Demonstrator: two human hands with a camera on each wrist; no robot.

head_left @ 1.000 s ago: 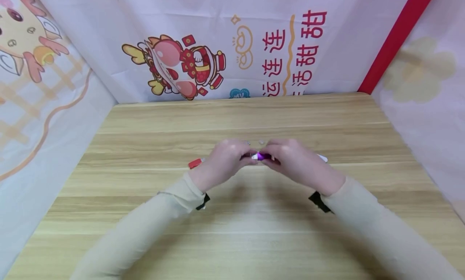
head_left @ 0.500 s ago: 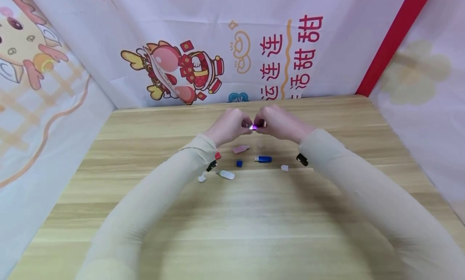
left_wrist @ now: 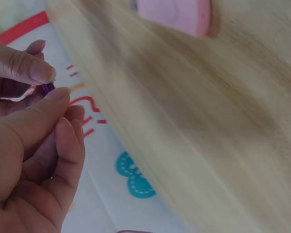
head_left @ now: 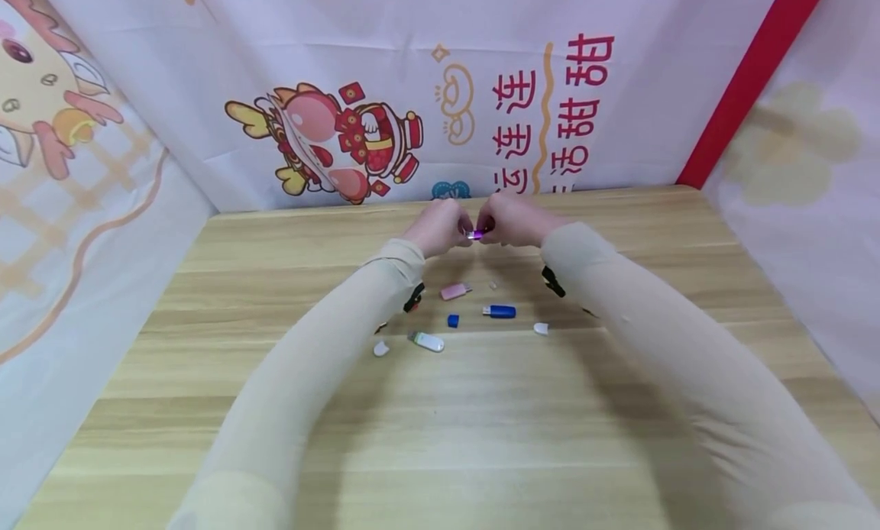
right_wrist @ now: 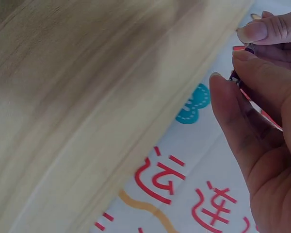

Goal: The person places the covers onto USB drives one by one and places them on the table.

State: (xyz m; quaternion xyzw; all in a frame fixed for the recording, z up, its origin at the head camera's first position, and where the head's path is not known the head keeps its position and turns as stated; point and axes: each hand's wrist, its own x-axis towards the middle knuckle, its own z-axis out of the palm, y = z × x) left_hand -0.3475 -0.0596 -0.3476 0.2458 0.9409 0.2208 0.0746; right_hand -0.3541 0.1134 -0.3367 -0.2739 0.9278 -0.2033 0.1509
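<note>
Both hands meet near the back edge of the table at a small purple USB stick (head_left: 476, 234). My left hand (head_left: 438, 226) pinches its pale, shiny end between thumb and fingers. From the other side my right hand (head_left: 514, 221) grips the purple end. Fingertips cover most of the stick; in the left wrist view a sliver of purple body (left_wrist: 48, 88) shows between them, and in the right wrist view a dark bit of it (right_wrist: 234, 76). Whether a cap is on the pale end, I cannot tell.
Nearer on the wooden table (head_left: 440, 454) lie a pink USB stick (head_left: 454, 291), a blue USB stick (head_left: 499, 311), a blue cap (head_left: 453, 321) and a white USB stick (head_left: 428, 341). Two white caps (head_left: 541, 328) and a small clear piece (head_left: 493, 285) lie around them. A printed cloth (head_left: 412, 26) hangs behind.
Both hands have moved away from the body toward the back edge with the purple USB stick, uncovering the other sticks and caps. Over the last half second they shifted only slightly.
</note>
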